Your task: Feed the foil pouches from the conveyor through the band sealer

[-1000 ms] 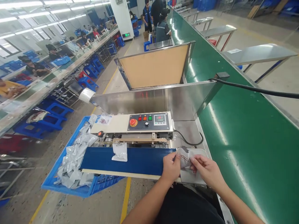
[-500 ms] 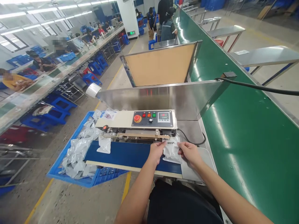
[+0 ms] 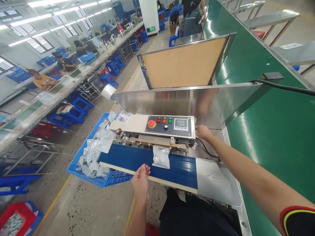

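A band sealer with a control panel and a blue conveyor belt stands before me. One white pouch hangs from its sealing band, lying on the middle of the belt. My left hand is at the belt's front edge, left of the pouch and apart from it. Its fingers are curled together, with nothing seen in them. My right hand reaches to the right end of the sealer's housing; its fingertips are hidden behind that end. Another white pouch is at the belt's left end, over the crate.
A blue crate heaped with white pouches stands left of the sealer. Behind it rises a metal panel. A black cable crosses the green conveyor on the right. Co-workers sit along a long bench at the far left.
Both hands have let go of the pouch, which is now farther left along the belt. My left hand drew left and down; my right hand moved to the sealer's end. The view shifted.
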A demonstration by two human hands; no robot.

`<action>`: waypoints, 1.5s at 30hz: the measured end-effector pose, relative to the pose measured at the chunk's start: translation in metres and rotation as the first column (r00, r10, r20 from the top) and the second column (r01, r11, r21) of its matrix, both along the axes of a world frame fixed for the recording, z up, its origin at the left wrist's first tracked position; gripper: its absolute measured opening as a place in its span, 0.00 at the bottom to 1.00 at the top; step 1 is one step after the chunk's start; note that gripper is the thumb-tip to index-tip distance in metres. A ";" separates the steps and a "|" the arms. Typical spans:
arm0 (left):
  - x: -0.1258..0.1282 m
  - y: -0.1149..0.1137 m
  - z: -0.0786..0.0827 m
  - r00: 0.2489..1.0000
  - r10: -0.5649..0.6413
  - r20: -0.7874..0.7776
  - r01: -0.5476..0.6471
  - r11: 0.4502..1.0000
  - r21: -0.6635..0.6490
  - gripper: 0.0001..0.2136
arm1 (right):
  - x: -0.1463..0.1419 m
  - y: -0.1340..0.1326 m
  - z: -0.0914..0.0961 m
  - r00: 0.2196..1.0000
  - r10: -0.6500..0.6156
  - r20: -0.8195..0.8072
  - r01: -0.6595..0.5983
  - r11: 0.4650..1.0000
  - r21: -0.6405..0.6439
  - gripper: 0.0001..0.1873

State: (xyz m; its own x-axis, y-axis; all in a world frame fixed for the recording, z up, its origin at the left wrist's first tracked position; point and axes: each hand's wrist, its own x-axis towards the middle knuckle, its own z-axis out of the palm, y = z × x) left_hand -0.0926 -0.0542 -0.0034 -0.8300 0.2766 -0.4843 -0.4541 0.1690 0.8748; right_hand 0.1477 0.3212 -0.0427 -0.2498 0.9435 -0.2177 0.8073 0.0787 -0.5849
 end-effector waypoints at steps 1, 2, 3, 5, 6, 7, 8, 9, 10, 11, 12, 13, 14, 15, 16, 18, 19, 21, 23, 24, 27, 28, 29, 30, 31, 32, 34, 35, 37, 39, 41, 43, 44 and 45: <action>0.004 -0.002 0.001 1.000 0.002 -0.004 -0.002 1.000 -0.004 0.06 | -0.002 0.001 -0.002 1.000 0.006 0.001 -0.006 1.000 0.001 0.08; 0.009 -0.003 0.001 1.000 -0.004 -0.016 0.004 1.000 -0.010 0.08 | 0.000 -0.001 -0.002 1.000 0.004 0.004 -0.004 1.000 0.011 0.07; 0.016 -0.003 0.002 0.999 -0.019 -0.034 0.019 1.000 -0.018 0.09 | 0.006 -0.006 0.000 1.000 -0.014 0.000 0.014 0.999 0.035 0.09; 0.031 0.002 0.005 0.992 -0.100 -0.080 0.099 0.995 -0.020 0.14 | 0.027 -0.024 0.012 0.995 -0.082 -0.056 0.089 0.988 0.123 0.13; 0.040 0.006 0.006 0.982 -0.159 -0.101 0.159 0.987 -0.009 0.17 | 0.041 -0.037 0.022 0.987 -0.117 -0.114 0.136 0.975 0.176 0.14; 0.049 0.011 0.008 0.967 -0.226 -0.119 0.229 0.973 0.008 0.20 | 0.054 -0.053 0.034 0.972 -0.144 -0.184 0.183 0.958 0.221 0.16; 0.059 0.019 0.011 0.945 -0.298 -0.136 0.304 0.952 0.030 0.21 | 0.068 -0.071 0.048 0.954 -0.157 -0.257 0.222 0.942 0.251 0.18; 0.069 0.027 0.013 0.916 -0.368 -0.158 0.381 0.923 0.054 0.21 | 0.079 -0.091 0.063 0.935 -0.163 -0.314 0.249 0.934 0.255 0.20; 0.079 0.036 0.016 0.878 -0.440 -0.187 0.460 0.885 0.076 0.21 | 0.089 -0.111 0.079 0.926 -0.167 -0.339 0.253 0.940 0.228 0.22; 0.089 0.047 0.019 0.833 -0.507 -0.223 0.536 0.839 0.094 0.21 | 0.096 -0.132 0.094 0.918 -0.163 -0.361 0.243 0.952 0.189 0.23; 0.098 0.057 0.022 0.782 -0.566 -0.261 0.607 0.787 0.111 0.20 | 0.101 -0.152 0.107 0.913 -0.150 -0.380 0.218 0.965 0.144 0.24; 0.107 0.066 0.024 0.731 -0.615 -0.295 0.669 0.732 0.129 0.21 | 0.103 -0.170 0.117 0.909 -0.128 -0.397 0.180 0.979 0.095 0.25; 0.116 0.074 0.025 0.682 -0.658 -0.318 0.722 0.676 0.149 0.22 | 0.104 -0.187 0.124 0.904 -0.107 -0.414 0.139 0.989 0.047 0.26; 0.125 0.081 0.026 0.632 -0.703 -0.326 0.771 0.613 0.171 0.22 | 0.104 -0.200 0.128 0.898 -0.092 -0.430 0.102 0.995 -0.001 0.26; 0.133 0.087 0.025 0.579 -0.749 -0.321 0.815 0.547 0.193 0.22 | 0.103 -0.211 0.128 0.890 -0.091 -0.447 0.077 0.996 -0.049 0.27; 0.146 0.093 0.021 0.502 -0.815 -0.291 0.864 0.453 0.221 0.23 | 0.102 -0.226 0.121 0.863 -0.159 -0.479 0.101 0.984 -0.145 0.29; 0.152 0.094 0.017 0.493 -0.828 -0.267 0.868 0.446 0.220 0.24 | 0.102 -0.231 0.114 0.837 -0.229 -0.496 0.149 0.969 -0.196 0.30; 0.158 0.097 0.008 0.536 -0.825 -0.181 0.841 0.500 0.208 0.28 | 0.102 -0.237 0.099 0.753 -0.391 -0.530 0.262 0.916 -0.304 0.31; 0.160 0.101 -0.001 0.601 -0.799 -0.010 0.783 0.585 0.210 0.30 | 0.100 -0.238 0.084 0.646 -0.528 -0.551 0.340 0.845 -0.412 0.31; 0.158 0.104 -0.004 0.619 -0.780 0.093 0.751 0.623 0.217 0.30 | 0.098 -0.237 0.077 0.598 -0.578 -0.555 0.360 0.813 -0.458 0.31; 0.147 0.115 -0.011 0.639 -0.699 0.320 0.662 0.712 0.233 0.25 | 0.086 -0.230 0.062 0.489 -0.676 -0.551 0.392 0.735 -0.553 0.32; 0.141 0.118 -0.012 0.643 -0.682 0.349 0.643 0.728 0.236 0.23 | 0.080 -0.226 0.059 0.468 -0.696 -0.545 0.396 0.716 -0.575 0.32; 0.135 0.121 -0.012 0.647 -0.671 0.361 0.630 0.738 0.241 0.21 | 0.074 -0.221 0.056 0.454 -0.711 -0.537 0.396 0.701 -0.594 0.33; 0.128 0.124 -0.013 0.652 -0.664 0.367 0.620 0.745 0.245 0.19 | 0.067 -0.216 0.054 0.449 -0.720 -0.529 0.392 0.691 -0.608 0.33; 0.122 0.126 -0.014 0.659 -0.655 0.370 0.611 0.753 0.245 0.17 | 0.060 -0.211 0.052 0.449 -0.725 -0.523 0.391 0.685 -0.614 0.32; 0.115 0.128 -0.015 0.670 -0.645 0.368 0.602 0.762 0.239 0.15 | 0.053 -0.206 0.051 0.457 -0.723 -0.518 0.391 0.686 -0.613 0.32; 0.102 0.130 -0.017 0.703 -0.613 0.361 0.575 0.788 0.220 0.12 | 0.037 -0.198 0.050 0.480 -0.706 -0.521 0.390 0.704 -0.593 0.31; 0.096 0.130 -0.018 0.720 -0.596 0.355 0.559 0.802 0.211 0.10 | 0.029 -0.195 0.050 0.496 -0.692 -0.526 0.386 0.717 -0.580 0.30; 0.083 0.129 -0.018 0.755 -0.562 0.339 0.524 0.827 0.204 0.08 | 0.014 -0.193 0.050 0.549 -0.652 -0.523 0.357 0.749 -0.559 0.29; 0.069 0.125 -0.017 0.781 -0.537 0.318 0.493 0.843 0.214 0.08 | 0.005 -0.195 0.052 0.631 -0.591 -0.502 0.305 0.784 -0.540 0.29; 0.053 0.117 -0.014 0.797 -0.524 0.300 0.474 0.851 0.227 0.08 | 0.005 -0.202 0.053 0.719 -0.513 -0.470 0.245 0.819 -0.519 0.29; 0.036 0.102 -0.010 0.823 -0.502 0.267 0.450 0.862 0.232 0.10 | 0.017 -0.215 0.053 0.770 -0.445 -0.457 0.198 0.848 -0.492 0.30; 0.029 0.093 -0.008 0.854 -0.468 0.228 0.424 0.879 0.216 0.10 | 0.026 -0.223 0.053 0.782 -0.424 -0.457 0.184 0.858 -0.480 0.30; 0.021 0.082 -0.007 0.891 -0.423 0.163 0.393 0.900 0.187 0.11 | 0.036 -0.232 0.053 0.786 -0.414 -0.460 0.180 0.864 -0.470 0.31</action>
State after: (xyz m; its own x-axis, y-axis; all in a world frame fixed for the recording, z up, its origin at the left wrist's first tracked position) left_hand -0.0713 0.0275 -0.0103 -0.5216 0.6502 -0.5524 -0.5356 0.2544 0.8053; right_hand 0.1840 0.0896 0.0101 -0.1554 0.8563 -0.4925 0.3022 -0.4335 -0.8490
